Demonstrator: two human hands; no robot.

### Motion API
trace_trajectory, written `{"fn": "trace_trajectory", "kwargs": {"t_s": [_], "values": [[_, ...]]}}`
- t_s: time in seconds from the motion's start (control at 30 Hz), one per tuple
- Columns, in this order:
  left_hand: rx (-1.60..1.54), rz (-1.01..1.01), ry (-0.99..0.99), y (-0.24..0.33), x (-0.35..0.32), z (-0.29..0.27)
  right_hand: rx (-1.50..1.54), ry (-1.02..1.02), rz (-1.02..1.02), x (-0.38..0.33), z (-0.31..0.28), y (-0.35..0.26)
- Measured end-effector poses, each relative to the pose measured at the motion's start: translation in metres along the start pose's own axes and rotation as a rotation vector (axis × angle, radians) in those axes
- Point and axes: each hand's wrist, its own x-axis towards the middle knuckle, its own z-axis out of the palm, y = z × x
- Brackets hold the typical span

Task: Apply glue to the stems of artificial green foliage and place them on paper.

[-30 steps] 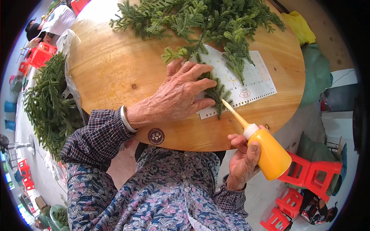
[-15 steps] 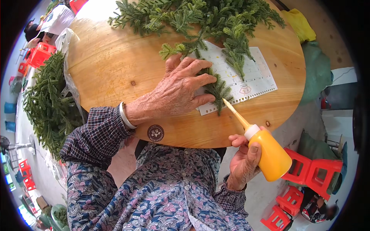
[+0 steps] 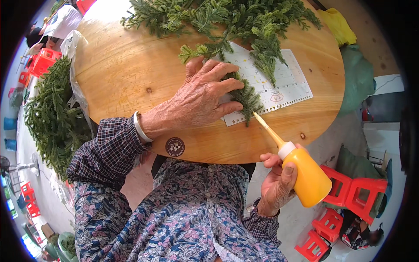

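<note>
My left hand [image 3: 203, 94] lies palm down over a green needled fir sprig [image 3: 249, 98], thumb and fingers holding it against a printed paper sheet [image 3: 290, 74]. Part of the sprig is hidden under the fingers. In my right hand [image 3: 279, 183] is a yellow squeeze bottle [image 3: 310, 179] with a white collar and a long narrow nozzle [image 3: 267, 128]. The bottle tilts so that the nozzle's tip meets or nearly meets the sprig's right-hand needles; contact is hard to tell. Beyond the left hand, more fir branches [image 3: 209, 19] are heaped, some overlapping the paper.
The rounded wooden table [image 3: 122, 83] ends just in front of my body. To its left hangs a big bunch of greenery [image 3: 52, 118] beside clear plastic. Red stools [image 3: 366, 198] stand at the lower right, near a dark green cloth [image 3: 358, 83] and a yellow one [image 3: 338, 26].
The whole view has shifted slightly, with the table appearing a little higher. Both hands keep their grip, and the nozzle stays by the sprig's needles.
</note>
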Motion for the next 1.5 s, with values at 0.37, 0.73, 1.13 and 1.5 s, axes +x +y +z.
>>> {"fn": "trace_trajectory", "kwargs": {"t_s": [0.37,0.73,1.13,1.5], "values": [[-0.021,0.05,0.057,-0.006,-0.002,0.006,-0.031,-0.003,0.013,-0.005,0.0,-0.006],[-0.012,0.009,0.019,-0.002,-0.001,0.0,-0.042,-0.001,0.023,-0.007,0.0,-0.009],[-0.007,0.053,0.081,-0.008,-0.002,0.006,-0.098,0.017,0.026,-0.014,-0.001,-0.015],[0.001,0.07,0.093,-0.009,-0.001,0.007,-0.12,0.034,0.058,-0.023,0.0,-0.017]]}}
